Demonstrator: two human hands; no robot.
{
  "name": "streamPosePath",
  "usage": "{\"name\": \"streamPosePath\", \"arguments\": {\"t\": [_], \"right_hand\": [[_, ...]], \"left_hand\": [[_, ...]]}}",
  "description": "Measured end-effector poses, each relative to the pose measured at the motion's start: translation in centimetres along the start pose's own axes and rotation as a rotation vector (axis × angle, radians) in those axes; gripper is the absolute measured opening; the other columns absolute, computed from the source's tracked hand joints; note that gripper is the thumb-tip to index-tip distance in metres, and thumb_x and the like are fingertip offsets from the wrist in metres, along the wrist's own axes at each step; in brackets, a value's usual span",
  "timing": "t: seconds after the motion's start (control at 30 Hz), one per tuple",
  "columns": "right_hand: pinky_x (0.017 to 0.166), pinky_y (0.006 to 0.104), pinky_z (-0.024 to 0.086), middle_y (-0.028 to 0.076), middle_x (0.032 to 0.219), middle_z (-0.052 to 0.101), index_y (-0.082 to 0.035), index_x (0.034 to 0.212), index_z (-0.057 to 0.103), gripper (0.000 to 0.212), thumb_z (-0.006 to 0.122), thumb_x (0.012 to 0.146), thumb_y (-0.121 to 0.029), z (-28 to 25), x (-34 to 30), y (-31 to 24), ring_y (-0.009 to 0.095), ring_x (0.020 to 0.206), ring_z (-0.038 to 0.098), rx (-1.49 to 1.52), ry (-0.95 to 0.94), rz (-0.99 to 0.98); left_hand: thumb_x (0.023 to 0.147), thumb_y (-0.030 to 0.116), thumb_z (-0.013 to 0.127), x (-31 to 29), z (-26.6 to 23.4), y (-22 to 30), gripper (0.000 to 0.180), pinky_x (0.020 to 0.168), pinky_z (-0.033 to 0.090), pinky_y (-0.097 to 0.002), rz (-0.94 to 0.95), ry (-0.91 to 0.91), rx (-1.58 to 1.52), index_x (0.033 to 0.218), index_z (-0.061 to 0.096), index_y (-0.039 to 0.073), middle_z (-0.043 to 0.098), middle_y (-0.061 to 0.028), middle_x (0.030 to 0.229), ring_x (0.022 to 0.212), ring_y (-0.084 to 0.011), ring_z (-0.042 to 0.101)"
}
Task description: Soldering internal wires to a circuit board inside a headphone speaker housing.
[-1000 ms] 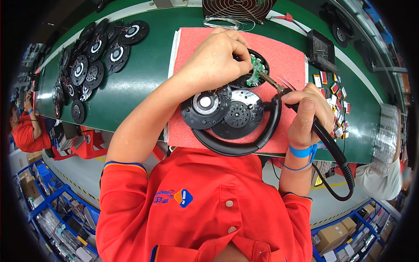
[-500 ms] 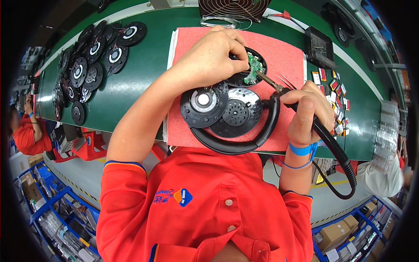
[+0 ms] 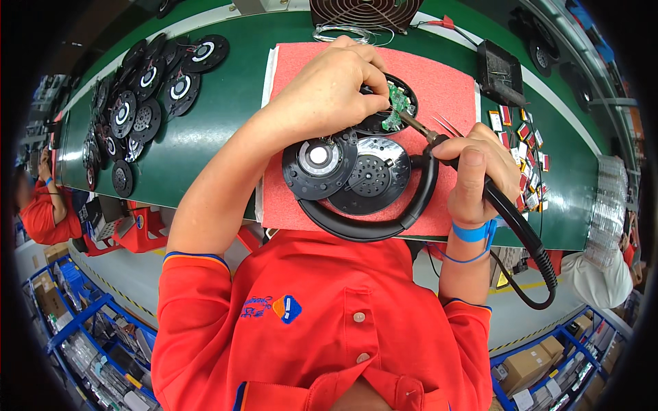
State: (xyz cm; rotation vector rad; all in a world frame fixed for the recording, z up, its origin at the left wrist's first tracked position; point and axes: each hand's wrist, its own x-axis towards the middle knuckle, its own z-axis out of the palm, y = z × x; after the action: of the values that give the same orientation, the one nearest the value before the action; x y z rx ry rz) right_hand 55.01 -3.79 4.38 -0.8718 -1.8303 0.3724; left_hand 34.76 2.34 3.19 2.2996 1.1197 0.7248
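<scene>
My right hand (image 3: 485,171) is closed round the dark handle of a soldering iron (image 3: 495,198). The iron's metal tip reaches the edge of a green circuit board (image 3: 396,103) lying in an open black ear cup (image 3: 412,94). Thin pointed metal prongs, perhaps tweezers, stick out beside that hand. My left hand (image 3: 340,85) pinches at the board's left side; what its fingertips hold is hidden. Nearer me are the headphones' black headband (image 3: 370,231), a perforated ear-cup part (image 3: 370,179) and a round speaker plate (image 3: 319,163) with a silver centre.
A pink foam mat (image 3: 295,205) lies under the work on a green table (image 3: 226,147). Several speaker plates (image 3: 145,113) are piled at left. Small battery packs (image 3: 524,147) lie at right, near a black tray (image 3: 500,72). A fan grille (image 3: 367,12) and solder wire stand behind.
My right hand and the soldering iron have shifted slightly left, the tip staying at the circuit board. My left hand stays nearly still.
</scene>
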Motion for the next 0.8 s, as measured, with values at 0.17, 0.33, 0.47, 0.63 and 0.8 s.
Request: {"name": "streamPosePath", "arguments": {"t": [0.17, 0.33, 0.47, 0.63, 0.8], "right_hand": [[0.046, 0.0276, 0.030, 0.008, 0.055, 0.056, 0.003, 0.066, 0.061, 0.037, 0.047, 0.091, -0.020, 0.03, 0.02, 0.03, 0.015, 0.049, 0.043, 0.007, 0.001, -0.006], [0.046, 0.0277, 0.030, 0.008, 0.055, 0.056, 0.003, 0.065, 0.061, 0.037, 0.047, 0.091, -0.020, -0.01, 0.05, -0.04, 0.015, 0.049, 0.044, 0.001, -0.006, -0.004], [0.046, 0.0276, 0.030, 0.009, 0.055, 0.056, 0.003, 0.065, 0.061, 0.036, 0.047, 0.090, -0.019, -0.03, 0.03, -0.02, 0.015, 0.049, 0.044, 0.003, -0.004, -0.007], [0.046, 0.0272, 0.031, 0.009, 0.056, 0.057, 0.003, 0.065, 0.061, 0.036, 0.047, 0.090, -0.019, -0.06, 0.02, 0.00, 0.015, 0.049, 0.044, 0.004, -0.014, -0.009], [0.046, 0.0272, 0.030, 0.008, 0.056, 0.057, 0.003, 0.065, 0.061, 0.036, 0.047, 0.090, -0.018, -0.11, -0.13, 0.22, 0.015, 0.049, 0.044, 0.010, 0.042, -0.032]], "left_hand": [[0.070, 0.010, 0.067, 0.00, 0.06, -0.11, 0.011, 0.088, 0.041, -0.0341, 0.026, 0.012, 0.012, 0.076, 0.069, 0.001, 0.062, -0.0106, 0.099, 0.097, -0.0269, 0.053], [0.070, 0.010, 0.067, 0.00, 0.10, -0.08, 0.011, 0.086, 0.041, -0.0346, 0.043, 0.026, 0.024, 0.076, 0.068, 0.001, 0.062, -0.0110, 0.099, 0.095, -0.0273, 0.053], [0.070, 0.010, 0.066, 0.02, 0.03, 0.01, 0.010, 0.085, 0.041, -0.0348, 0.048, 0.020, 0.029, 0.075, 0.068, 0.001, 0.062, -0.0111, 0.099, 0.094, -0.0276, 0.053], [0.070, 0.010, 0.066, -0.04, 0.03, 0.07, 0.010, 0.086, 0.042, -0.0352, 0.048, 0.022, 0.050, 0.075, 0.067, 0.001, 0.062, -0.0102, 0.101, 0.096, -0.0275, 0.052], [0.071, 0.010, 0.066, 0.01, 0.01, 0.28, 0.010, 0.086, 0.042, -0.0347, 0.038, 0.014, 0.062, 0.075, 0.068, 0.001, 0.061, -0.0091, 0.101, 0.096, -0.0268, 0.052]]}}
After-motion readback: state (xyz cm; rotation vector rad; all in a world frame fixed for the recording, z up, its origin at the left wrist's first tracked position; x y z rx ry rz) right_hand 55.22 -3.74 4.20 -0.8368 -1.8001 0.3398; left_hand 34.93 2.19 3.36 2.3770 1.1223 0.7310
